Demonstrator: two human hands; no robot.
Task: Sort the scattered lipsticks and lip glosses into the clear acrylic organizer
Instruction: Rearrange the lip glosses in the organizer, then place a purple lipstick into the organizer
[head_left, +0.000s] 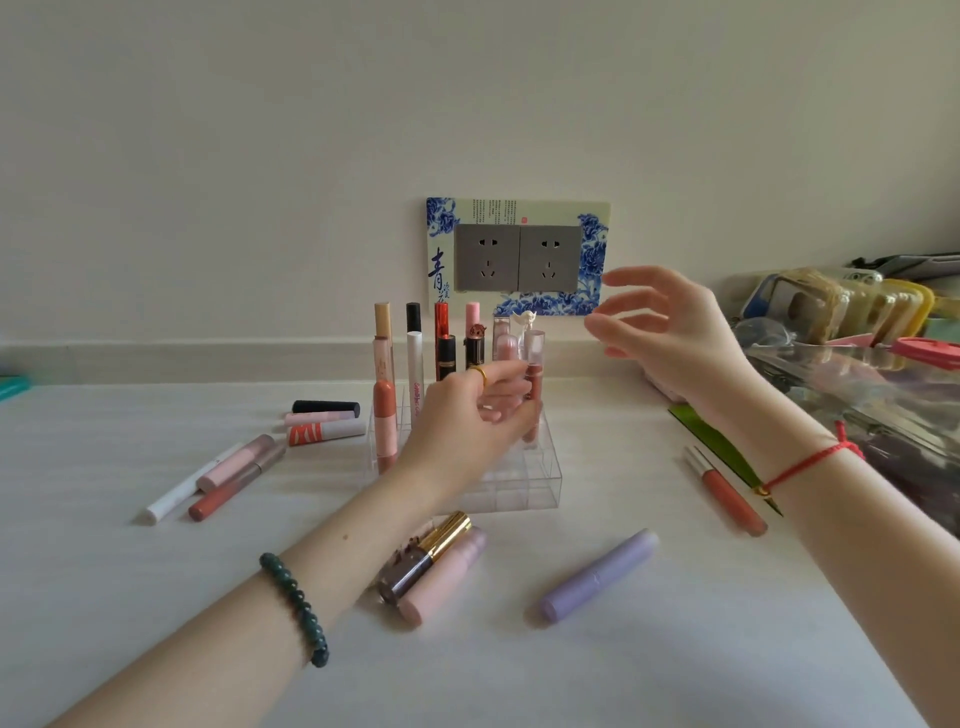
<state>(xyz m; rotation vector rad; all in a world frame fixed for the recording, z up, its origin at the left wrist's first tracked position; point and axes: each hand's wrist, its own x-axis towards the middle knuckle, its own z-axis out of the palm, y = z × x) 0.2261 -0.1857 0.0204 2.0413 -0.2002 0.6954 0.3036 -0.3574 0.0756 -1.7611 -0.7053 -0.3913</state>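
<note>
**A:** Head view, mid-sort. Left hand (467, 415) over the clear organizer (519, 483), fingers (506, 371) pinched round a pink gloss tube (534, 384) with a clear cap, held upright at the right-hand side of the organizer. Looks about to go into a slot, though hard to tell whether the bottom is already seated. Right hand (670, 332) up in the air off to the right, fingers spread wide, holding nothing.

**B:** Back rows already filled with standing tubes. Plenty loose on the table (156, 597) though: purple tube (597, 574), gold-capped lipstick (426, 556) beside a pink tube (441, 577) under the left forearm, orange gloss (724, 491) near the right wrist, a bunch more on the left.

**A:** Biggest risk, probably: knuckles clipping the neighbours. Tall thin tubes packed close, so one nudge from the hand pulling out could tip several domino-style.

**B:** Also letting go before the tube sits fully in its slot. Would lean or fall over the low front edge.

**A:** And the left forearm hanging right above that gold lipstick. Dropping the arm could send it rolling.
</note>
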